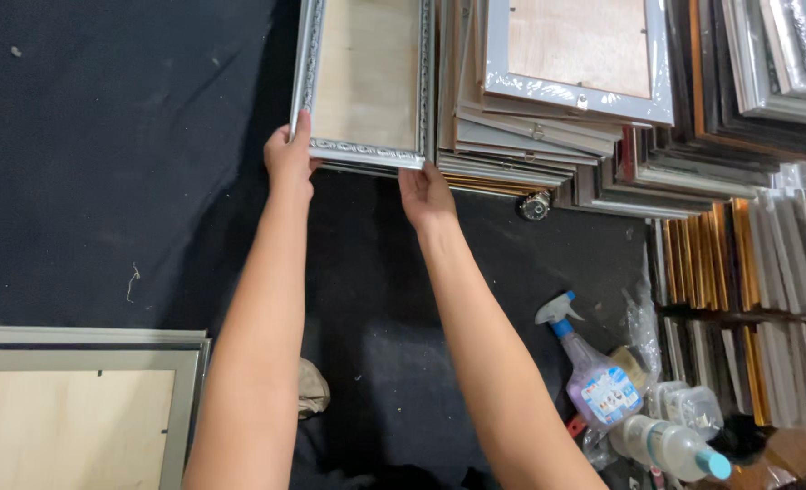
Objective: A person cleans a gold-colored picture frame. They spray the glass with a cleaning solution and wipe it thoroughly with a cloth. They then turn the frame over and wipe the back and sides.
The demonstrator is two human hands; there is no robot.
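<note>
Both arms reach forward over a dark cloth surface. My left hand grips the near left corner of a silver ornate picture frame with a pale wooden back. My right hand holds the frame's near right corner from below. The frame lies face down at the left end of a row of stacked frames.
Tall stacks of silver, gold and dark frames fill the right side. A spray bottle, a plastic bottle and small containers lie at the lower right. A grey frame sits at the lower left. A small round metal object lies by the stacks.
</note>
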